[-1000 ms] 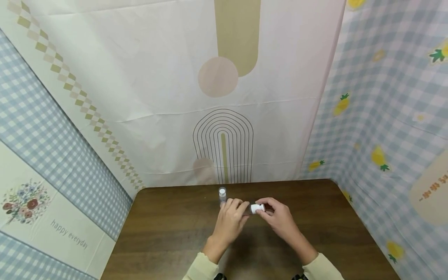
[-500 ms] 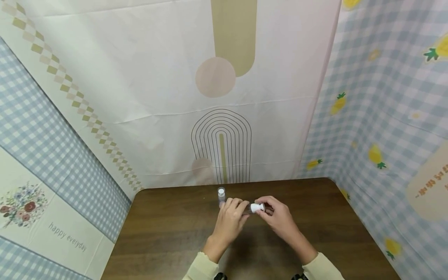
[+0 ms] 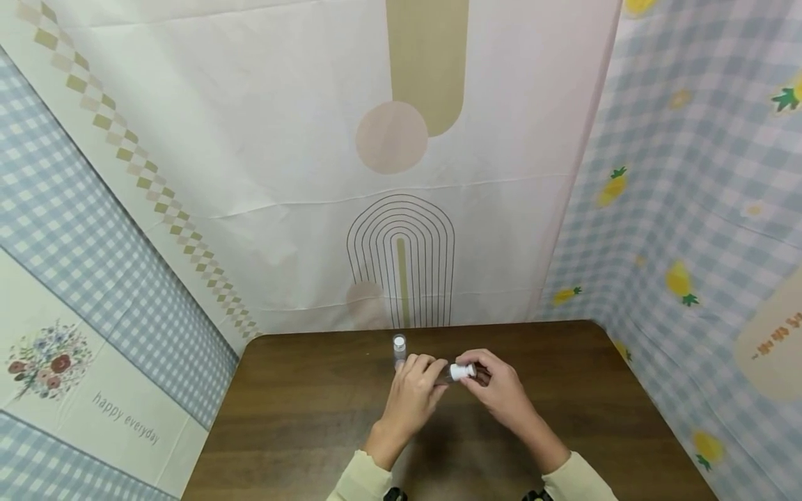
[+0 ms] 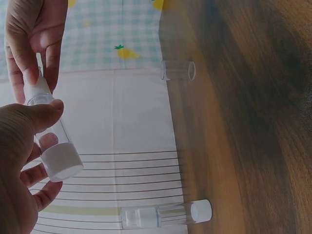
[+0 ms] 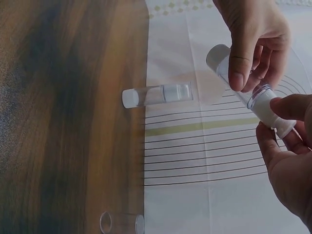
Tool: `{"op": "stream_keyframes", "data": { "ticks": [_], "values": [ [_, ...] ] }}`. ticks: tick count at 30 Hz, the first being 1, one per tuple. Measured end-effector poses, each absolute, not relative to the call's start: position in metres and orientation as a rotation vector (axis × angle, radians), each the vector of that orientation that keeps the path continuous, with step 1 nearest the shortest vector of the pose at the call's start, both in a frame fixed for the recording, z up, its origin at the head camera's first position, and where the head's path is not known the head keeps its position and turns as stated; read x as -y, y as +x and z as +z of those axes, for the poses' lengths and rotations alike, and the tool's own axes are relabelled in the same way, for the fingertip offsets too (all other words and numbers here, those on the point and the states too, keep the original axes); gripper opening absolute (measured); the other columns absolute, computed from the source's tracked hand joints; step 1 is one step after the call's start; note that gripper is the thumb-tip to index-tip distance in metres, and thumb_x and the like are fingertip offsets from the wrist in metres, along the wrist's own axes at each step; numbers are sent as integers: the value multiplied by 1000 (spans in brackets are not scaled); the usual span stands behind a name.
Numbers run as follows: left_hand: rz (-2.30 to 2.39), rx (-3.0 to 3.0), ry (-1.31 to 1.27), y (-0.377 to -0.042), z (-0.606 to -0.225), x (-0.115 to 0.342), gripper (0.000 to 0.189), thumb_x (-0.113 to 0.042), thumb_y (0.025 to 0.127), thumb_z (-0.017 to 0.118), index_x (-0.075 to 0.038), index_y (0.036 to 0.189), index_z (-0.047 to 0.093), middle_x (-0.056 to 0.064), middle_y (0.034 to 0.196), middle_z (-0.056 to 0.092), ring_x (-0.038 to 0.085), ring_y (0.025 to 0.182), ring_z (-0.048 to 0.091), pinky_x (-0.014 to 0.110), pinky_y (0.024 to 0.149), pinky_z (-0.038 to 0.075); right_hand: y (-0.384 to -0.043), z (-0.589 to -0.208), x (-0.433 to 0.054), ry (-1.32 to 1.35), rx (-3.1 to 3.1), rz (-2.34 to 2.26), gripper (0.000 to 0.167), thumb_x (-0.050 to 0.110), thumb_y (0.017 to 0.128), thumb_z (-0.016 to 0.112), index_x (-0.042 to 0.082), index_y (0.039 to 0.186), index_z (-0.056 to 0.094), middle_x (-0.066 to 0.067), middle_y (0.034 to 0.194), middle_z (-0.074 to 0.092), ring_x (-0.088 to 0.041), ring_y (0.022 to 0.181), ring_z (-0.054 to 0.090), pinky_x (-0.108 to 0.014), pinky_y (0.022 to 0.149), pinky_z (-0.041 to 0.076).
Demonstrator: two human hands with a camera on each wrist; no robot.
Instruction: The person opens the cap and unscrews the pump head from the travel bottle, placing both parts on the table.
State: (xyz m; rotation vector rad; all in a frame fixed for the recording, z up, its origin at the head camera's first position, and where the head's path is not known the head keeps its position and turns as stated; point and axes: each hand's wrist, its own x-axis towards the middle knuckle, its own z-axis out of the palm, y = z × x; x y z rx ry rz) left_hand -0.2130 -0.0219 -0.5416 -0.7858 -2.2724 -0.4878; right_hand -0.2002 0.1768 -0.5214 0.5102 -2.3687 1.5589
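Note:
Held over the table is a clear pump bottle with a white base and a white pump head. My left hand grips its clear body, thumb on one side and fingers on the other. At the other end, my right hand pinches the white pump head between thumb and fingers. The bottle lies tilted between both hands, its pump end toward the right hand. Behind the left hand stands a second pump bottle of the same kind, upright, with a clear cap over its top.
A loose clear cap stands on the brown wooden table, on the right-hand side. Behind the table's back edge hangs a white patterned cloth. Blue checked cloth covers the right side, and similar cloth hangs at left.
The fingers of my right hand shift slightly around the pump head, which looks a little turned. My left hand and the standing bottle stay in place; the head view sways slightly.

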Motion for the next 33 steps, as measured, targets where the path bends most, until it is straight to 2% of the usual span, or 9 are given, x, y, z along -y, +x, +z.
{"op": "stream_keyframes", "data": {
  "ticks": [9, 12, 15, 18, 21, 25, 33],
  "values": [
    [-489, 2235, -798, -215, -543, 21, 44, -24, 74, 94, -14, 112, 74, -2, 99, 69, 19, 89, 61, 33, 72, 45, -200, -523, -179, 599, 2297, 1578, 35, -11, 83, 77, 10, 111, 72, -9, 119, 72, -13, 110, 69, -25, 88, 59],
    [-483, 2238, -792, -215, -544, 21, 44, -25, 74, 94, -14, 112, 74, -2, 99, 69, 19, 89, 61, 33, 72, 46, -201, -522, -179, 607, 2273, 1616, 35, -9, 85, 77, 12, 112, 72, -10, 125, 71, -8, 115, 67, -23, 90, 57],
    [-475, 2241, -788, -215, -544, 21, 44, -25, 74, 94, -15, 112, 74, -2, 99, 68, 19, 89, 61, 34, 72, 47, -201, -522, -180, 569, 2281, 1589, 32, -3, 87, 78, 13, 114, 72, -10, 128, 70, -10, 116, 67, -27, 90, 58],
    [-451, 2239, -788, -214, -544, 21, 43, -25, 74, 93, -15, 111, 74, -3, 98, 68, 18, 88, 62, 33, 72, 45, -202, -521, -180, 488, 2328, 1525, 29, 5, 89, 79, 11, 117, 72, -10, 125, 70, -19, 111, 69, -34, 87, 61],
    [-418, 2238, -788, -213, -545, 21, 41, -26, 75, 93, -16, 110, 75, -3, 98, 68, 18, 88, 62, 33, 71, 43, -202, -521, -181, 369, 2420, 1507, 29, 13, 90, 79, 12, 119, 72, -7, 120, 72, -24, 105, 70, -33, 85, 61],
    [-397, 2236, -789, -213, -546, 21, 40, -27, 75, 93, -16, 110, 75, -4, 98, 69, 18, 89, 62, 32, 71, 41, -202, -521, -182, 221, 2557, 1495, 27, 23, 92, 79, 17, 118, 72, -1, 115, 74, -18, 100, 71, -24, 81, 57],
    [-378, 2229, -795, -214, -546, 19, 39, -27, 76, 92, -16, 109, 76, -3, 97, 69, 19, 88, 62, 33, 70, 40, -204, -519, -183, 165, 2626, 1538, 16, 23, 95, 75, 17, 109, 73, -1, 97, 73, -14, 73, 67, -24, 63, 53]
  ]
}}
